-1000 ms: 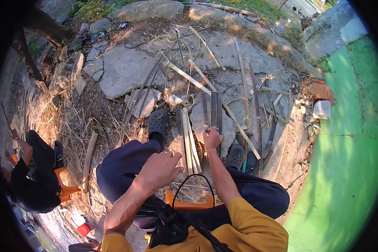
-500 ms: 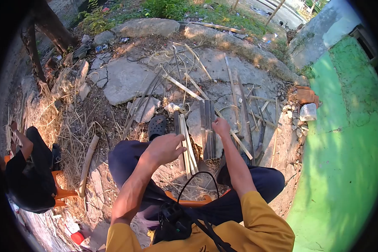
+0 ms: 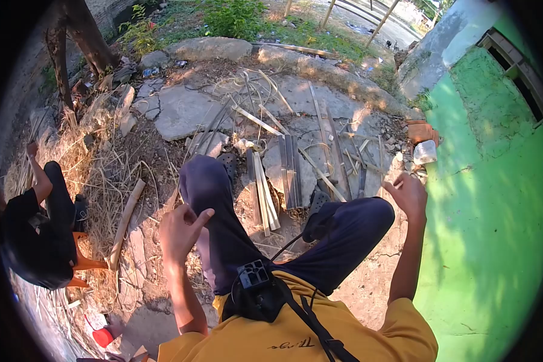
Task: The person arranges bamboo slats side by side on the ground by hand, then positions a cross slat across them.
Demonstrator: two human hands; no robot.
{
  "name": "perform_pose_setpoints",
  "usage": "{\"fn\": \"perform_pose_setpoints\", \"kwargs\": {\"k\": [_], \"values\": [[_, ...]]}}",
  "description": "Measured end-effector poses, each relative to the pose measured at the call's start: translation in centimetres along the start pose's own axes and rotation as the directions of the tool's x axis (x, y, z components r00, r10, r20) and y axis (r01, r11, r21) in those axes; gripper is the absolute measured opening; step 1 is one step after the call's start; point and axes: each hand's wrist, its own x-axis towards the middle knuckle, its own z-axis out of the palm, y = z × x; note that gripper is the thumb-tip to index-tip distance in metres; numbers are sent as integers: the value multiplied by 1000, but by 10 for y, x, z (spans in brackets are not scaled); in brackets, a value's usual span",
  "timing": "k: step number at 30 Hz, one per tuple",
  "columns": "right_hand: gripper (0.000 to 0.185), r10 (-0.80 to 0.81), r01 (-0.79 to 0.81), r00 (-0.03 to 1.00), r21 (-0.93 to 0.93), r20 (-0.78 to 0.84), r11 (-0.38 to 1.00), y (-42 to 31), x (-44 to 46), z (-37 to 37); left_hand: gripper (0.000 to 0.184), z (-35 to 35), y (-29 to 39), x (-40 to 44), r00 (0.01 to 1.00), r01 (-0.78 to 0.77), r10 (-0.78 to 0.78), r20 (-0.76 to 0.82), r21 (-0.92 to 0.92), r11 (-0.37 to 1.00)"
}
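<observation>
My left hand [image 3: 180, 234] is raised to the left of my left knee, its thumb apart from bent fingers and nothing in it. Beyond my right knee, my right hand [image 3: 409, 195] hangs in the air with loosely curled fingers, the thumb apart, also holding nothing I can see. On the ground between my feet lie pale split bamboo strips [image 3: 265, 196], beside a dark strip [image 3: 254, 187]. Just right of them rests a bundle of dark flat strips [image 3: 290, 175]. Neither hand touches these strips.
Loose strips [image 3: 329, 145] are scattered over the cracked concrete [image 3: 184, 114]. To the left, another person [image 3: 33, 238] sits on an orange stool [image 3: 90, 256] near dry fibres and a bamboo pole [image 3: 127, 220]. A green wall [image 3: 470, 241] stands at the right, with bricks [image 3: 421, 133] along it.
Both hands have left the strips and moved apart, the left one back to the left, the right one out past my right knee. My knees have shifted and my body leans further back.
</observation>
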Motion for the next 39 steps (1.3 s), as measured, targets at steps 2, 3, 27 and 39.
{"fn": "perform_pose_setpoints", "kwargs": {"k": [2,3,27,39], "values": [[61,117,-114,988,-35,103,993,13,-67,-5,52,25,-6,-13,1000,-11,10,22,37,999],[65,150,-147,971,-27,186,989,15,-92,-2,51,35,-10,-11,999,-36,35,-28,-22,999],[40,89,-35,994,613,-58,789,10,-150,129,32,-9,5,-55,920,-319,324,222,-60,946],[33,263,-86,959,774,-108,628,23,-149,149,34,12,14,-33,900,-262,235,368,24,965]]}}
